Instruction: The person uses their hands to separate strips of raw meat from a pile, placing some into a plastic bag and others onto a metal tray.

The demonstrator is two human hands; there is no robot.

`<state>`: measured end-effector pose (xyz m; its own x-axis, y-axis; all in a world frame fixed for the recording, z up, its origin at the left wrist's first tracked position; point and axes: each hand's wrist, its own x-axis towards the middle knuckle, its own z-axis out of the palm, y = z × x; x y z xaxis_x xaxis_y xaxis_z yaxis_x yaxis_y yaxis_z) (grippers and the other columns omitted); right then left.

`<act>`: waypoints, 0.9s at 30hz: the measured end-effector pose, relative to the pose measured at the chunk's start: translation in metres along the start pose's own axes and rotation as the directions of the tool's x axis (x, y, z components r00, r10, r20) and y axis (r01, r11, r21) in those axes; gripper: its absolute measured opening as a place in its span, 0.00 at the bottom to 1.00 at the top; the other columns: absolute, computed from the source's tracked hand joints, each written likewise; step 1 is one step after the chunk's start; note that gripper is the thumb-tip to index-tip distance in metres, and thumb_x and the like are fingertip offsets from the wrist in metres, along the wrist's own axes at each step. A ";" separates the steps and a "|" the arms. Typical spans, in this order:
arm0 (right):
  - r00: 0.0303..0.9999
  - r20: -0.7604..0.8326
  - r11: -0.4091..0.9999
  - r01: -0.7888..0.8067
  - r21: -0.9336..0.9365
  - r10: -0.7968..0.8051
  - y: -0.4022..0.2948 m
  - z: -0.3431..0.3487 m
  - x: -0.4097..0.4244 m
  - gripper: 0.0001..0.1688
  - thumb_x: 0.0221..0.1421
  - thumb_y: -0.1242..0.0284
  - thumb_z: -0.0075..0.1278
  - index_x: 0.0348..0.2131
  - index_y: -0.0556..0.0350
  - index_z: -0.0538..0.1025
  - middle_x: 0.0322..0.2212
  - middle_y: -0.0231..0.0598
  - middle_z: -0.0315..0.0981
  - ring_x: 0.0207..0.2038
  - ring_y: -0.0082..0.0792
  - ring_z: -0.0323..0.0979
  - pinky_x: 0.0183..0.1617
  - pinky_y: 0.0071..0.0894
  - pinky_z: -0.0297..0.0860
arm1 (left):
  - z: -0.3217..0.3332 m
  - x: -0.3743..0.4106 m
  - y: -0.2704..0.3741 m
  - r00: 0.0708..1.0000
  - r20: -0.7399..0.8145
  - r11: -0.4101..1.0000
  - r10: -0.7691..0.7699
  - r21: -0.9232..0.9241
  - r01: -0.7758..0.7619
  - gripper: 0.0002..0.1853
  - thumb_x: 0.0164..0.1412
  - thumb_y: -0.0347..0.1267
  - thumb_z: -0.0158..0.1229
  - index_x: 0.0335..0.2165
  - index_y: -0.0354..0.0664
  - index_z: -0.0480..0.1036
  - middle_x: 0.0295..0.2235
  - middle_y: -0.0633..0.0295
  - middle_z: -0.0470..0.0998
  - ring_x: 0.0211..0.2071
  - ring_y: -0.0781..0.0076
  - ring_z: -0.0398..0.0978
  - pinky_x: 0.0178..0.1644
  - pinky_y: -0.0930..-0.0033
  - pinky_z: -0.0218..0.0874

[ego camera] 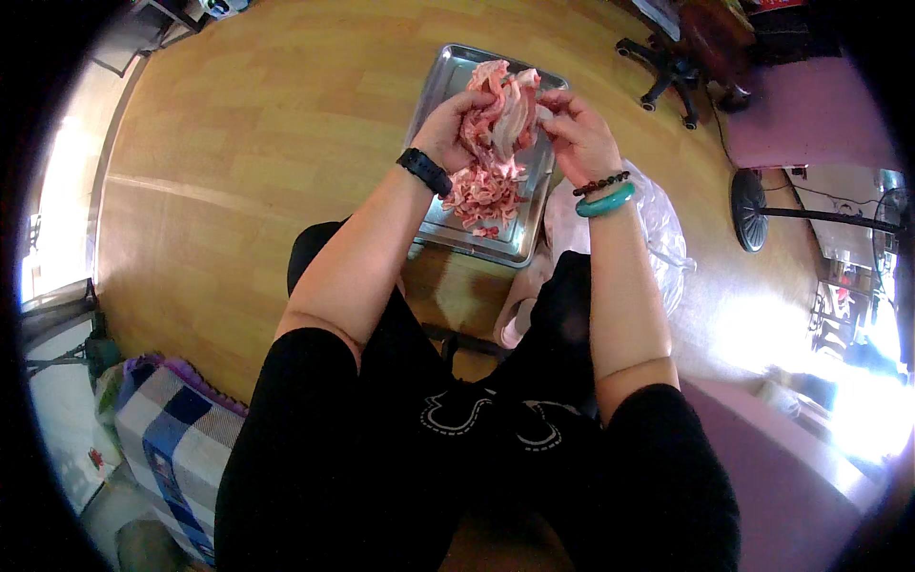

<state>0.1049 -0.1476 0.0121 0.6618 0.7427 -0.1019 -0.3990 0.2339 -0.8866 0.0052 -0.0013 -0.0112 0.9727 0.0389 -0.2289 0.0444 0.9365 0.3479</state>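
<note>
Strips of raw, fatty meat [509,118] hang in a bunch above a rectangular metal tray [532,236] on the floor. My left hand [457,129], with a black watch or band at the wrist, grips the bunch from its left side. At the bunch's right edge, my right hand [577,136] pinches the meat between thumb and fingers; a beaded bracelet and a green bangle circle that wrist. Below the bunch, a pile of smaller raw meat pieces [486,196] lies in the tray. The fingertips of both hands are partly hidden.
A clear plastic bag [654,222] lies right of the tray, beside my knee. Wooden flooring [236,143] surrounds the tray. A wheeled chair base [665,75] stands at upper right, and a round black stand base [749,211] is farther right. Checked fabric [179,429] is at lower left.
</note>
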 end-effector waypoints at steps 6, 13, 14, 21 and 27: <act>1.000 0.002 0.986 -0.017 0.166 0.017 0.001 -0.010 0.005 0.09 0.45 0.83 0.44 0.31 0.63 0.68 0.29 0.38 0.67 0.32 0.30 0.66 0.39 0.25 0.63 | 0.000 -0.007 0.004 0.993 0.118 0.991 0.012 -0.131 0.004 0.18 0.50 0.32 0.44 0.41 0.39 0.60 0.37 0.54 0.69 0.37 0.60 0.69 0.42 0.57 0.61; 0.984 -0.078 0.828 0.090 -0.553 -0.159 0.005 0.011 -0.001 0.10 0.43 0.75 0.49 0.29 0.63 0.70 0.25 0.36 0.69 0.27 0.29 0.67 0.33 0.24 0.64 | -0.003 -0.005 0.002 0.999 0.043 0.997 0.032 -0.066 -0.029 0.17 0.51 0.32 0.44 0.41 0.39 0.62 0.35 0.52 0.70 0.34 0.55 0.70 0.39 0.54 0.63; 0.972 -0.068 0.767 0.135 -0.627 -0.227 0.004 0.016 -0.003 0.12 0.42 0.74 0.51 0.29 0.63 0.70 0.24 0.36 0.69 0.26 0.28 0.67 0.32 0.24 0.64 | 0.000 -0.006 0.003 0.999 0.034 0.999 0.034 -0.042 -0.032 0.17 0.51 0.31 0.44 0.41 0.38 0.62 0.35 0.53 0.70 0.34 0.57 0.70 0.39 0.55 0.63; 0.844 0.000 0.406 0.258 -0.877 -0.536 0.009 0.035 -0.009 0.16 0.36 0.72 0.53 0.28 0.63 0.70 0.22 0.43 0.70 0.26 0.34 0.69 0.31 0.29 0.65 | 0.004 -0.004 -0.003 0.976 0.079 0.925 0.202 0.310 -0.217 0.17 0.48 0.24 0.47 0.40 0.35 0.62 0.35 0.57 0.70 0.34 0.70 0.70 0.37 0.68 0.65; 0.930 0.014 0.404 0.173 -0.898 -0.366 0.003 0.031 -0.012 0.15 0.37 0.70 0.50 0.27 0.64 0.71 0.20 0.46 0.70 0.25 0.37 0.69 0.31 0.30 0.65 | 0.017 -0.009 -0.005 0.977 0.028 0.818 0.212 0.542 -0.193 0.17 0.46 0.27 0.53 0.37 0.34 0.64 0.30 0.60 0.71 0.29 0.75 0.70 0.34 0.74 0.64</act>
<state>0.0765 -0.1362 0.0248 0.7529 0.6142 0.2364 0.5231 -0.3405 -0.7813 0.0001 -0.0125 0.0044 0.9661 0.2263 -0.1244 -0.0278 0.5700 0.8212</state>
